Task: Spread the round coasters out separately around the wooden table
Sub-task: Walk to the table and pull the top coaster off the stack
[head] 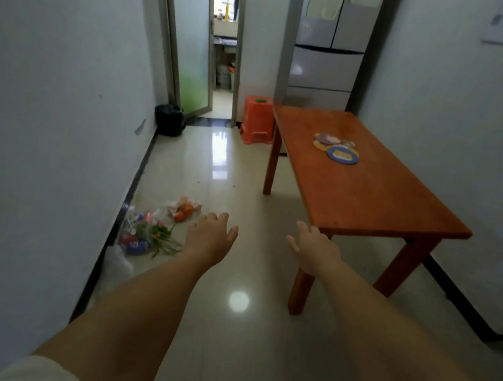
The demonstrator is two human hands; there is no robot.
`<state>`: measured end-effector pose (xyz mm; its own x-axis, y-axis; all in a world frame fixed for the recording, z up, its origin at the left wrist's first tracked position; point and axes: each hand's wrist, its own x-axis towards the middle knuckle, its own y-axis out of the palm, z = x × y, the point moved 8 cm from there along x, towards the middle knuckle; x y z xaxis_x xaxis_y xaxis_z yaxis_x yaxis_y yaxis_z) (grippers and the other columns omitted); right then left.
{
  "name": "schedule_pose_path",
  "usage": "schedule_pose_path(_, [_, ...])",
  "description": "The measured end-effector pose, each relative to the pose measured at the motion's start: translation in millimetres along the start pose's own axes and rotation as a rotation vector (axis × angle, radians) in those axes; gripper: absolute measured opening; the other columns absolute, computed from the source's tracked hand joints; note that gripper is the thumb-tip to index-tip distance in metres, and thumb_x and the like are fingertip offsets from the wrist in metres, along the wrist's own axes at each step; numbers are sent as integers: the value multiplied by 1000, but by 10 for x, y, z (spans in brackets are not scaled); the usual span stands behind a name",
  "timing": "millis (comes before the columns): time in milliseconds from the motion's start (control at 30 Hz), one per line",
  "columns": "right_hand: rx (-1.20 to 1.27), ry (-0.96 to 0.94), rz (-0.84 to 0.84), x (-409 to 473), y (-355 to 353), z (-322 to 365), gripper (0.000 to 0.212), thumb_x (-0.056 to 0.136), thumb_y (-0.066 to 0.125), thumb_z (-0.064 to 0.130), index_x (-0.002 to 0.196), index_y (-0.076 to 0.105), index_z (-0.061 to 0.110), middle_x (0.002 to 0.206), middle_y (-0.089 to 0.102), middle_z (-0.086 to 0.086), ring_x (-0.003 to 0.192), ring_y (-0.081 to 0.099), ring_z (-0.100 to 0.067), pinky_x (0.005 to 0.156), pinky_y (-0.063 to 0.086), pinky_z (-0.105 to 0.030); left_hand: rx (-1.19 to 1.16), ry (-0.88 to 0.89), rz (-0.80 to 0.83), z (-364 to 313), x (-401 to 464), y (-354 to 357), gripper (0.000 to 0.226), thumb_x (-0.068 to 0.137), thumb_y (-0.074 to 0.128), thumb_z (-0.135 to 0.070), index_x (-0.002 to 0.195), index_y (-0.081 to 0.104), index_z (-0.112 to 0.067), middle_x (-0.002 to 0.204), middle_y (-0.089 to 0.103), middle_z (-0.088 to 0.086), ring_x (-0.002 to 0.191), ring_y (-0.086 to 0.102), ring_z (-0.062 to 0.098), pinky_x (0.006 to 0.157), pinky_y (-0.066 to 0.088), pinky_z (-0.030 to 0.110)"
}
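Both hands, left (211,236) and right (316,249), open and empty. Coasters (337,147) heaped at 1 o'clock on table (369,198). Step closer first, then lift top coaster alone.

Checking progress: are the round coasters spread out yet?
No, the round coasters overlap in one cluster on the orange-brown wooden table.

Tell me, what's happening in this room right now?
A person is standing a little way from a wooden table, with both arms stretched forward. The left hand and right hand are open and empty, held above the tiled floor, not touching anything. On the table, a few round coasters lie bunched together, overlapping, with a blue one nearest. None has been spread out yet. An orange stool stands by the table's far corner, and bags of groceries lie on the floor by the left wall.
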<state>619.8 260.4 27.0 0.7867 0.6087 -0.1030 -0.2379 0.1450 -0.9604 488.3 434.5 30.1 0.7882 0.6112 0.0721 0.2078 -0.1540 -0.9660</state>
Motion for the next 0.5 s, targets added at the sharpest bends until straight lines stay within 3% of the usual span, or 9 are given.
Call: schedule_pose_path(500, [-20,96,-11,3025,-217,-304,55,98,33,47,145,30,18,136,49,-17,119,53,-37,95,45,-47,-30,118,-12,-320,3226,341,51,95,36,-45,134,47,-16,128,59,12,117,55,29,94,45,42])
